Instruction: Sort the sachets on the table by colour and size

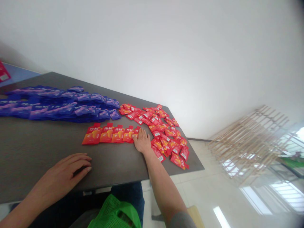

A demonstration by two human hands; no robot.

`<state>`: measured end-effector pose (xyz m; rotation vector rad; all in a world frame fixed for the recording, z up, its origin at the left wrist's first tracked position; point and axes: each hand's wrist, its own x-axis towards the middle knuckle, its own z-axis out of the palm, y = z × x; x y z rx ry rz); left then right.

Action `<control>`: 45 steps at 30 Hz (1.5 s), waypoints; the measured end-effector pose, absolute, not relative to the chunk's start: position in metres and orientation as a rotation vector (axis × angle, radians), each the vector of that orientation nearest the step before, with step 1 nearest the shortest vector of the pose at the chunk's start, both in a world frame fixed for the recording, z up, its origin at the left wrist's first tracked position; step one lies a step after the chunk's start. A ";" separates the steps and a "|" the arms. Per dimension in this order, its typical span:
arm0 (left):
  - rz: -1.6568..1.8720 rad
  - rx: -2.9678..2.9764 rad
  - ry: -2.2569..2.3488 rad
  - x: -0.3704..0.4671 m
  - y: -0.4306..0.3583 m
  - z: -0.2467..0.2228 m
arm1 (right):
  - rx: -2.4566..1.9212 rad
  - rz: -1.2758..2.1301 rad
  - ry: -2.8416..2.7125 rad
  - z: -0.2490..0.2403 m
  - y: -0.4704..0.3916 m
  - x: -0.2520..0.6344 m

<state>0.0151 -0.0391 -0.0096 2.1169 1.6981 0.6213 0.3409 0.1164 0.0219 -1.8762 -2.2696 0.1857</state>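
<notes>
A row of several red-orange pouches (105,133) with fruit pictures lies edge to edge on the dark grey table. My right hand (142,141) lies flat over the right-end pouch (136,132) of that row, its fingers stretched out and partly covering it. To the right of this hand spreads a loose heap of similar red pouches (163,126), some face up and some showing their barcodes. My left hand (67,169) rests on the bare table below the row's left end, fingers loosely extended with nothing in them.
Blue-purple pouches (52,107) are stacked in long overlapping rows at the back left of the table (114,164). A white wall (166,53) stands behind. A wooden rack (249,142) is on the floor at right. Green mesh fabric (114,212) is at my lap.
</notes>
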 end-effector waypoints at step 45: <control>0.611 2.108 1.734 0.009 -0.038 -0.021 | -2.098 0.236 -1.848 0.033 0.111 0.409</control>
